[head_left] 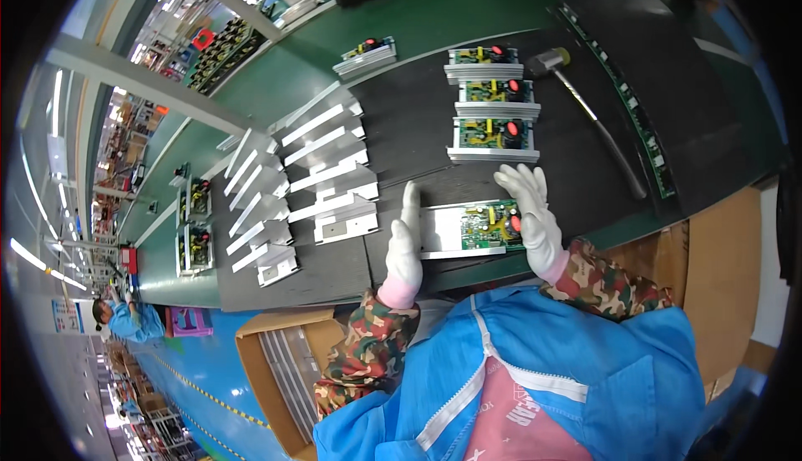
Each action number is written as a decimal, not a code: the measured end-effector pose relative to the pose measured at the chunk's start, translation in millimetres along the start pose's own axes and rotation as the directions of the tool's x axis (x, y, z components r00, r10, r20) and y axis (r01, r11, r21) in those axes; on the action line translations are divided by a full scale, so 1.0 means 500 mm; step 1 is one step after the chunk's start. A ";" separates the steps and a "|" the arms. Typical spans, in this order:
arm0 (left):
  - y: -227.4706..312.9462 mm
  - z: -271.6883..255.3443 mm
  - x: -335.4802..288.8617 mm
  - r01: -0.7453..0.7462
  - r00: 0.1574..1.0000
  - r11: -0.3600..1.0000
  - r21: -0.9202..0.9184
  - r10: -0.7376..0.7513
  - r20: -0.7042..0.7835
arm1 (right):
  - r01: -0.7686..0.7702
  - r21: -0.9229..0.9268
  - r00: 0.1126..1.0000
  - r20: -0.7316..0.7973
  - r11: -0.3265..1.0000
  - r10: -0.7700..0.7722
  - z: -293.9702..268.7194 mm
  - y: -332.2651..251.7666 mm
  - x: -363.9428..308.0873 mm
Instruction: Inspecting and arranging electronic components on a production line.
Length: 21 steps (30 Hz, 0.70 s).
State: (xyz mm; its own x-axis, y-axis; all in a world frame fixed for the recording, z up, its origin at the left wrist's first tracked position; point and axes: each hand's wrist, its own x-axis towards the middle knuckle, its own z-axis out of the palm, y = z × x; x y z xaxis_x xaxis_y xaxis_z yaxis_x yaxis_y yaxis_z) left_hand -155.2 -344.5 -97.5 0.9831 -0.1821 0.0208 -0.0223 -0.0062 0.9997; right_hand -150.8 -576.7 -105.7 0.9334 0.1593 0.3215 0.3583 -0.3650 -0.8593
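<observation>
A silver metal housing (440, 229) with a green circuit board (483, 227) in its right part lies on the black mat in front of me. The board carries yellow parts and a round red-topped component. At the housing's left end stands my left hand (404, 248), white-gloved, fingers straight and seen edge-on. My right hand (535, 220), also gloved, is at the right end, its fingers stretched out and covering part of the board's edge. Neither hand's fingers wrap around the housing. Whether the board sits fully inside is hidden by the right hand.
Finished-looking housings with boards (493, 137) stand in a column beyond my hands. Right of them lie a mallet (597, 118) and a long circuit strip (622, 97). Bare metal housings (330, 178) fill the left side. An open cardboard box (251, 327) stands below the bench edge.
</observation>
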 end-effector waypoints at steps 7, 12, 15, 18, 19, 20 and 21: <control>-0.036 0.033 0.007 -0.050 0.999 0.999 -0.009 0.050 -0.016 | -0.013 0.010 0.993 0.115 1.000 0.012 0.047 -0.022 -0.013; -0.042 0.032 0.014 -0.065 0.997 0.997 -0.036 0.063 -0.046 | -0.044 0.106 0.991 0.132 0.993 0.029 0.027 -0.009 0.020; -0.050 0.034 0.017 -0.078 0.995 0.995 -0.056 0.074 -0.059 | -0.019 0.065 0.990 0.140 0.998 0.010 0.034 0.007 0.015; -0.056 0.030 0.018 -0.088 0.994 0.993 -0.075 0.083 -0.069 | 0.003 0.023 0.989 0.146 1.000 -0.006 0.041 0.020 0.010; -0.058 0.033 0.017 -0.091 0.994 0.993 -0.081 0.085 -0.071 | 0.009 0.028 0.989 0.150 1.000 -0.013 0.041 0.023 0.009; -0.060 0.035 0.022 -0.095 0.993 0.992 -0.087 0.088 -0.073 | 0.016 0.032 0.988 0.153 0.999 -0.020 0.042 0.025 0.008; -0.061 0.034 0.019 -0.099 0.993 0.991 -0.093 0.092 -0.075 | 0.023 0.037 0.987 0.155 0.999 -0.029 0.042 0.026 0.007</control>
State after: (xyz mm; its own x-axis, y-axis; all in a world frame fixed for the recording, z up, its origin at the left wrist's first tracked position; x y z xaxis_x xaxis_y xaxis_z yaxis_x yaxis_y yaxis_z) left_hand -148.3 -363.0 -127.8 0.9877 -0.1071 0.1137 -0.1028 0.1030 0.9894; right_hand -143.2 -561.9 -124.2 0.9084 0.3104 0.2801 0.3787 -0.3270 -0.8658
